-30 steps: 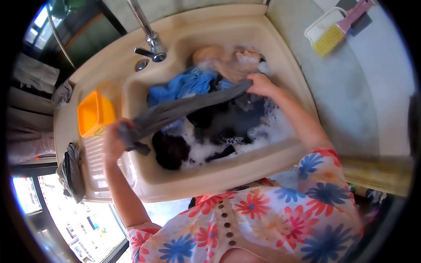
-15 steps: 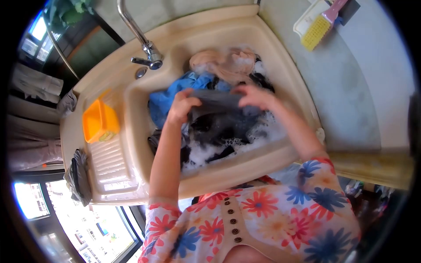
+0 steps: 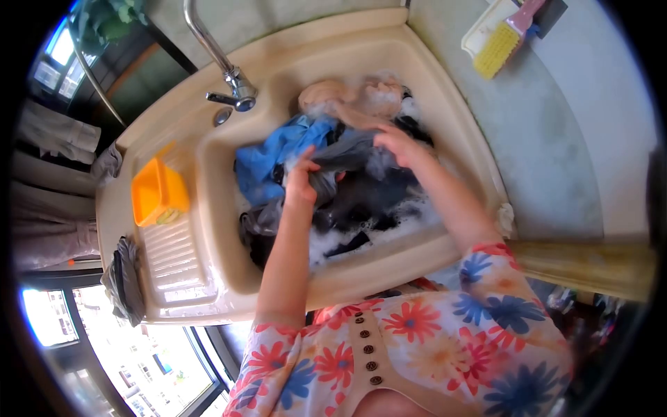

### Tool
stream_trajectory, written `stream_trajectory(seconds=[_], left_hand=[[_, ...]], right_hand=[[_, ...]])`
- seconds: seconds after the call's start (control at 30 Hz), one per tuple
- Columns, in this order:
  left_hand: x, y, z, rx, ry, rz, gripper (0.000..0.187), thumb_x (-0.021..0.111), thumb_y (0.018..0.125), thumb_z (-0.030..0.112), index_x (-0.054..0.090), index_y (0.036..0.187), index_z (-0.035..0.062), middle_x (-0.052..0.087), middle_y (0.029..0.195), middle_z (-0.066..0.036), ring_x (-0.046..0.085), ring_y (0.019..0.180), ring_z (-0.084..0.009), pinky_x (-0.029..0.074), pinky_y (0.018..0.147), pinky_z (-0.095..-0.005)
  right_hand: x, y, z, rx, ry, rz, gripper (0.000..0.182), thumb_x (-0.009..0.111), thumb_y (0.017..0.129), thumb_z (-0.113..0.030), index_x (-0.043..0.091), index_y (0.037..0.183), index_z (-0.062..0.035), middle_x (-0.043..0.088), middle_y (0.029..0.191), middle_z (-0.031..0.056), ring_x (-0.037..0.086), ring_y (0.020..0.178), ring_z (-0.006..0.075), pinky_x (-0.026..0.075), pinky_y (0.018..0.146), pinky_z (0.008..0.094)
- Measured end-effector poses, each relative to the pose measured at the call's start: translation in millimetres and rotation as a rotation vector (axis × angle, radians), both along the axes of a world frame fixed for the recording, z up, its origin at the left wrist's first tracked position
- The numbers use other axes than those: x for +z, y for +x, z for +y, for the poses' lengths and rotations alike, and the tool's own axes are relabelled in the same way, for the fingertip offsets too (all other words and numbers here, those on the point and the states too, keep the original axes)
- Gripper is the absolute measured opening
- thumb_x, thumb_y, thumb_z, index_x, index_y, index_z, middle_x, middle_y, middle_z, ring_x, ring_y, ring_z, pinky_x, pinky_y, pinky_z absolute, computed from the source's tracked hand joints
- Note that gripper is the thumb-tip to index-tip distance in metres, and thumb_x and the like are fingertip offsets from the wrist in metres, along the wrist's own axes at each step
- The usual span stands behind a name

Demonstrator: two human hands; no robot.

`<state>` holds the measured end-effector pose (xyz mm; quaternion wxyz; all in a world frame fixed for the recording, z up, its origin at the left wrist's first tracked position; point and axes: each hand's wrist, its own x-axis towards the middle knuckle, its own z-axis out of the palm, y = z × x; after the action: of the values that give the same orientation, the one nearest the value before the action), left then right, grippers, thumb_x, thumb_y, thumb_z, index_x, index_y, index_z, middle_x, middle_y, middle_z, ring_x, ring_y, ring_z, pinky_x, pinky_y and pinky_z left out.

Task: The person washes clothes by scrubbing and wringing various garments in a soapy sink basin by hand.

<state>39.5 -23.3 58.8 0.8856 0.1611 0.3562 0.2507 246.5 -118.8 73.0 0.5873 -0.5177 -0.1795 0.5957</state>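
My left hand [image 3: 302, 182] is closed on the left end of a wet dark grey garment [image 3: 347, 151], over the soapy water in the sink basin. At the garment's other end, my right hand [image 3: 399, 146] pinches the cloth. The fabric hangs in folds between both hands, and its lower part merges with dark laundry [image 3: 368, 201] in the suds. A blue garment [image 3: 271, 163] lies just left of my left hand. Beyond my right hand sits a bunched peach-coloured garment [image 3: 347, 101]. The fingers of both hands are partly hidden by cloth.
The beige sink [image 3: 462, 115] has a chrome faucet [image 3: 236, 87] at its back left. On the ribbed drainboard [image 3: 177, 267] stands an orange container [image 3: 158, 194]. Grey cloth [image 3: 125, 281] hangs over the left edge. A yellow-bristled brush [image 3: 499, 50] is at the upper right.
The grey garment was stretched wider between my hands and is now bunched narrower. My left hand has shifted right and down; my right hand has moved slightly up.
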Motion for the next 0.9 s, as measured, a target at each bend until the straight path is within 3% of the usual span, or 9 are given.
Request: stream_trajectory(seconds=[0.07,0.13,0.27,0.3,0.37,0.43,0.77,0.83,0.9], left_hand=[[23,4,-7,-0.053,-0.124,0.035,0.04,0.045,0.085,0.02,0.039,0.123,0.009,0.05,0.113,-0.016,0.053,0.095,-0.037,0.045,0.076,-0.0558],[-68,-4,15,-0.031,-0.022,-0.218,0.037,0.045,0.087,0.025,0.043,0.12,0.0089,0.052,0.11,-0.015,0.054,0.095,-0.0334,0.046,0.078,-0.0497],[-99,4,6,0.025,-0.288,-0.638,0.03,0.046,0.087,0.029,0.053,0.102,0.0045,0.059,0.093,-0.009,0.057,0.083,-0.0223,0.047,0.074,-0.0363],[-91,10,-4,0.332,0.133,-0.093,0.032,0.041,0.089,0.028,0.052,0.108,0.0046,0.059,0.097,-0.01,0.057,0.087,-0.0242,0.046,0.079,-0.0377],[-42,20,-13,0.197,0.068,0.173,0.026,0.044,0.087,0.022,0.054,0.099,0.0024,0.058,0.094,-0.008,0.056,0.085,-0.0195,0.046,0.073,-0.0309],[-49,17,-11,0.183,0.122,0.034,0.025,0.04,0.087,0.023,0.054,0.097,0.0051,0.056,0.091,-0.006,0.054,0.083,-0.0184,0.045,0.072,-0.03],[-25,24,-17,0.107,0.075,0.224,0.02,0.044,0.086,0.017,0.054,0.095,0.0024,0.056,0.093,-0.008,0.053,0.086,-0.0207,0.044,0.074,-0.0336],[-73,15,-14,-0.059,0.442,-0.925,0.016,0.046,0.082,0.016,0.056,0.09,0.0059,0.056,0.091,-0.005,0.054,0.083,-0.0178,0.046,0.071,-0.0306],[-58,5,-9,0.032,0.308,-0.274,0.017,0.05,0.083,0.019,0.058,0.09,0.0057,0.058,0.09,-0.005,0.056,0.08,-0.0187,0.047,0.07,-0.0293]], right_hand=[[12,-28,20,0.124,-0.019,-0.333,0.026,0.052,0.071,0.0,0.061,0.095,-0.0039,0.06,0.081,0.0063,0.058,0.074,0.0166,0.049,0.065,0.0297],[7,-86,27,0.152,0.451,-1.084,0.013,0.059,0.069,-0.014,0.063,0.081,-0.0089,0.06,0.08,0.0098,0.059,0.07,0.0241,0.047,0.068,0.032],[10,-114,37,0.211,0.273,-1.428,0.016,0.055,0.072,-0.023,0.061,0.068,-0.0085,0.058,0.067,0.015,0.058,0.062,0.032,0.047,0.06,0.0387],[-4,-108,50,0.218,0.221,-1.506,0.02,0.053,0.074,-0.025,0.061,0.066,-0.0083,0.058,0.065,0.0165,0.058,0.06,0.0332,0.047,0.058,0.0409],[-20,-91,65,-0.057,-0.081,-1.355,0.021,0.049,0.077,-0.025,0.061,0.07,-0.0091,0.061,0.071,0.0143,0.059,0.066,0.0339,0.046,0.058,0.0451],[-12,-103,53,-0.155,0.072,-1.411,0.018,0.051,0.074,-0.026,0.06,0.068,-0.0116,0.061,0.069,0.0117,0.059,0.064,0.0322,0.046,0.058,0.0426],[-5,-102,39,-0.164,0.031,-1.44,0.021,0.051,0.076,-0.026,0.055,0.067,-0.0076,0.059,0.068,0.013,0.057,0.062,0.0338,0.045,0.055,0.0435],[22,-129,18,-0.164,0.278,-1.412,0.016,0.056,0.075,-0.023,0.055,0.068,-0.0087,0.058,0.065,0.0119,0.056,0.062,0.0347,0.045,0.054,0.0414],[18,-123,17,-0.179,0.22,-1.34,0.019,0.058,0.076,-0.026,0.055,0.068,-0.0089,0.058,0.067,0.0121,0.057,0.063,0.0342,0.045,0.055,0.0403]])
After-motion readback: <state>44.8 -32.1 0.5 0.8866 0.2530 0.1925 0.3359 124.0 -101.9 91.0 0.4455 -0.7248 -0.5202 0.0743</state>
